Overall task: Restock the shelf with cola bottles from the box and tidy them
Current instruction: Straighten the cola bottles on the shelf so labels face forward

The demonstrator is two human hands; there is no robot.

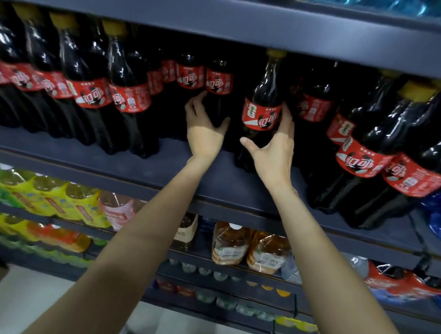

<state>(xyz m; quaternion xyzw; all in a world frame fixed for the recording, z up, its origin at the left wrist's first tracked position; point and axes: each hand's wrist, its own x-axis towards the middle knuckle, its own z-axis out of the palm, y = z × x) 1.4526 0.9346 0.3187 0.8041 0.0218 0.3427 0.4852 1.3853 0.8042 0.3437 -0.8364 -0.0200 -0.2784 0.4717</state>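
head view: the right hand (pixel 272 154) wraps its grip on a cola bottle (pixel 262 112) standing in the shelf (pixel 213 182) gap, thumb at 8 o'clock of the label. the left hand (pixel 206 132) curls its grip around a further-back bottle (pixel 218 88) at 10 o'clock. rows at 9 and 3 o'clock look full; the middle gap still wants filling and straightening. no box shows. bottles are dark, red-labelled, yellow-capped.

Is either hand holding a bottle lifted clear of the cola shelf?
No, the left hand and right hand grip cola bottles standing on the shelf.
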